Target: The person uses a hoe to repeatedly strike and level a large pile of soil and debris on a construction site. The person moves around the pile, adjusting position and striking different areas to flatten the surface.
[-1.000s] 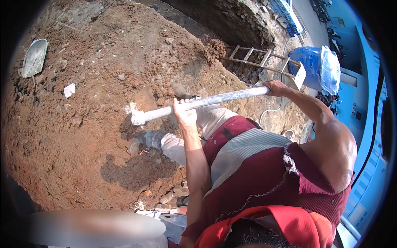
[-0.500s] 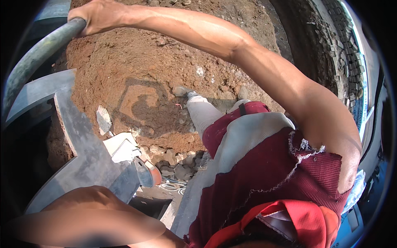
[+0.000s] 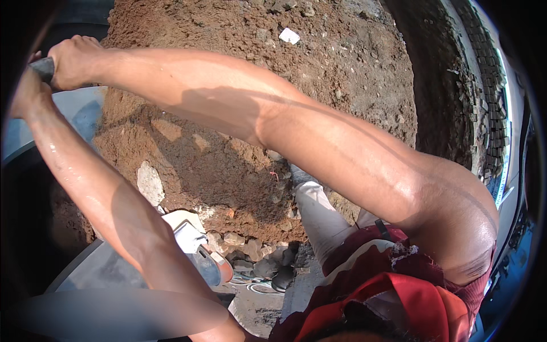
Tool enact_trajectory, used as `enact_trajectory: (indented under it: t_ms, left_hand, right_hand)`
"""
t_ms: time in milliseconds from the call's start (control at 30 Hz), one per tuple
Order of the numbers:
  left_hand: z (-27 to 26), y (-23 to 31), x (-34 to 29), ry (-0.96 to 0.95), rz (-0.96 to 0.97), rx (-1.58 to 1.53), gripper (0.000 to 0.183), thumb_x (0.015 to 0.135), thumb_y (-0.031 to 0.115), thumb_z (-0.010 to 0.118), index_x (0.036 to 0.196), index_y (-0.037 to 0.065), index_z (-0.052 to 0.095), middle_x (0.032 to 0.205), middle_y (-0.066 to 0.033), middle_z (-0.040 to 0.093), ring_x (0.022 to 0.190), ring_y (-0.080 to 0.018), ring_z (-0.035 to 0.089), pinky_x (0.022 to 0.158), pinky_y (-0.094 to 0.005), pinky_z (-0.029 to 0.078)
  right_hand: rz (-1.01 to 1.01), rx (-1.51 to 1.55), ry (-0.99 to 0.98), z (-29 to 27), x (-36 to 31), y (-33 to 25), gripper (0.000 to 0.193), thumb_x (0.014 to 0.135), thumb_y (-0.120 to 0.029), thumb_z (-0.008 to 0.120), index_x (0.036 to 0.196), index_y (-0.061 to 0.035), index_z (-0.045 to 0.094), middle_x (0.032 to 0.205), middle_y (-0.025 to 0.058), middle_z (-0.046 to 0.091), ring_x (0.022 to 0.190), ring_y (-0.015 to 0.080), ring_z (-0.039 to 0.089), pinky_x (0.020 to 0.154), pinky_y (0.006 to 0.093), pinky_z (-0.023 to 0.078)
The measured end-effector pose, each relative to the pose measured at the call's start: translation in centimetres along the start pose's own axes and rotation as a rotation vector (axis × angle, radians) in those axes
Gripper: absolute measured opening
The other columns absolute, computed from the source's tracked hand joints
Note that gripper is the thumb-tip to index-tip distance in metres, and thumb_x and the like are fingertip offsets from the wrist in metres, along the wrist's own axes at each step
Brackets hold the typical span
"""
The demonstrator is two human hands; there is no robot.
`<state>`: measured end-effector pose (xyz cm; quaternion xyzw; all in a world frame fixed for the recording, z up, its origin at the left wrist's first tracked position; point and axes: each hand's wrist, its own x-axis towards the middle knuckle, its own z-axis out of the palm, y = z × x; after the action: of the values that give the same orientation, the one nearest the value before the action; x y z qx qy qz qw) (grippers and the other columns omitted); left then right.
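Both my arms reach to the upper left, where a thick grey pole (image 3: 43, 69) shows only as a short stretch between my hands. My right hand (image 3: 74, 61) is closed around it. Close beside it, my left hand (image 3: 27, 91) is also wrapped on the pole, partly cut off by the dark rim of the picture. The rest of the pole is hidden. Below the hands lies a smooth grey slab or plate (image 3: 77, 117), next to rough brown soil (image 3: 228, 182).
A pale stone (image 3: 150, 183) and white sheet-like pieces (image 3: 188, 231) lie near my left forearm. Beyond them are a round orange-edged object (image 3: 219, 268), rocks (image 3: 265, 268) and pale cables (image 3: 259, 285). A dark trench (image 3: 439, 85) and stacked blocks (image 3: 493, 102) run along the right.
My left arm has swung up from the lower left, and its hand now grips the pole. My right hand has shifted left and slightly down, still on the pole.
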<state>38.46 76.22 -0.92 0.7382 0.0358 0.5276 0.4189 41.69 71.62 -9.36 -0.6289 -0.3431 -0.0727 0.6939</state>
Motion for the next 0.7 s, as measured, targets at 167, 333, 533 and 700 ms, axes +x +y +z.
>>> enact_trajectory:
  t_ms: [167, 333, 533, 700]
  left_hand:
    - [0.9, -14.9, -46.8, -0.181, -1.186, 0.156, 0.052, 0.098, 0.015, 0.068, 0.138, -0.002, 0.039, 0.077, -0.0070, 0.058, 0.048, -0.0141, 0.051, 0.041, -0.0280, 0.045]
    - [-1.9, -20.2, -61.7, -0.249, -1.634, -0.313, 0.023, 0.100, 0.029, 0.066, 0.094, 0.014, 0.051, 0.065, 0.0025, 0.048, 0.047, -0.0130, 0.047, 0.041, -0.0307, 0.042]
    - [1.4, -20.3, -53.2, -0.400, -1.899, -0.397, 0.037, 0.095, 0.043, 0.069, 0.096, 0.008, 0.058, 0.085, -0.0026, 0.058, 0.082, -0.0242, 0.061, 0.087, -0.0459, 0.054]
    - [4.6, -16.8, -57.7, -0.200, -1.597, -0.482, 0.029, 0.097, 0.040, 0.069, 0.092, 0.014, 0.056, 0.078, 0.0008, 0.058, 0.072, -0.0193, 0.060, 0.083, -0.0436, 0.055]
  right_hand:
    - [0.777, 0.073, -0.231, -4.6, -36.8, 17.9, 0.040, 0.092, -0.039, 0.068, 0.114, -0.0063, 0.068, 0.099, 0.0207, 0.075, 0.092, 0.0285, 0.075, 0.083, 0.0475, 0.060]
    - [1.144, -0.433, -0.343, -10.5, -52.3, 17.3, 0.057, 0.091, -0.049, 0.067, 0.121, -0.0007, 0.068, 0.097, 0.0227, 0.075, 0.090, 0.0339, 0.076, 0.081, 0.0485, 0.060]
    - [1.261, -0.356, -0.435, -16.4, -48.7, 13.3, 0.046, 0.089, -0.039, 0.070, 0.104, 0.0041, 0.071, 0.093, 0.0234, 0.073, 0.087, 0.0359, 0.073, 0.082, 0.0458, 0.058]
    - [1.133, -0.235, -0.402, -31.5, -64.3, -0.6, 0.046, 0.089, -0.032, 0.074, 0.118, 0.0006, 0.060, 0.092, 0.0202, 0.070, 0.087, 0.0342, 0.070, 0.084, 0.0468, 0.055]
